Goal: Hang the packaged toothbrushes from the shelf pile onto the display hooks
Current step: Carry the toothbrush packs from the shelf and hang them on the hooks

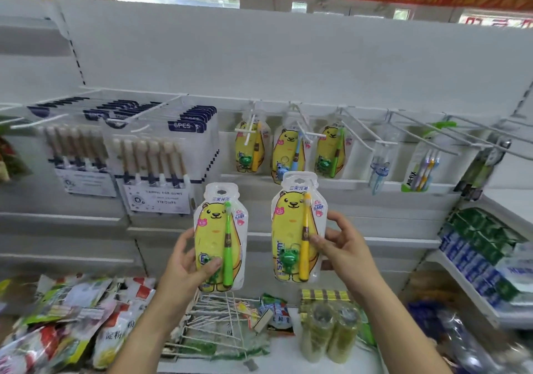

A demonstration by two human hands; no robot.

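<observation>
White store shelving fills the view as fingers of the left hand clamp the green-brush pack and those of the right hand the yellow-brush pack, both held upright, hang-holes topmost, presumably for the far hooks carrying 3 alike.

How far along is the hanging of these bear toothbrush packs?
Three bear packs already hang on the hooks. Two are in hand: the left hand holds the green-brush pack, the right hand the yellow-brush pack, both below the hooks. I see no more such packs on the lower shelf, so these may be the last.
</observation>
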